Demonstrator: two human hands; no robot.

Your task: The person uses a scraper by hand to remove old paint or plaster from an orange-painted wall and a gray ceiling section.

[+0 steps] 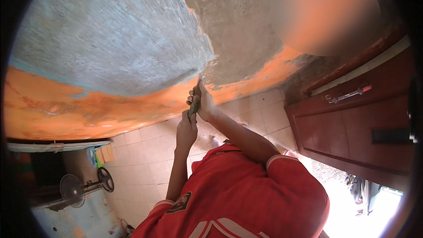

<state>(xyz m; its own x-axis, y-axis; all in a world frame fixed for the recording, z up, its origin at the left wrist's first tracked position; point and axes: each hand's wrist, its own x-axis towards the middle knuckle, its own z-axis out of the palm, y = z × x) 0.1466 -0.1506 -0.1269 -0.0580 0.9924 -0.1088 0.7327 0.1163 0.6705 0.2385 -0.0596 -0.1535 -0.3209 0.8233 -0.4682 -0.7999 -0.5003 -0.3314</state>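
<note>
Both my hands are on one narrow hand tool (194, 105) with a worn, greenish handle, its far end at the wall. My left hand (187, 129) grips the near end of the handle. Farther up, my right hand (205, 100) holds the tool near its front, hiding part of it; its exact kind I cannot tell. The tip meets the wall (148, 39) about where a scraped bluish-grey area, a brown-grey area and a strip of orange paint come together. Ragged orange edges run between the two bare areas.
Pale floor tiles (145, 168) lie below the wall. A dark red wooden door (343, 122) with a metal bolt (350, 96) stands at the right, beside a bright doorway. A pedestal fan (72, 190) stands at the lower left, near a blue, patchy wall (82, 221).
</note>
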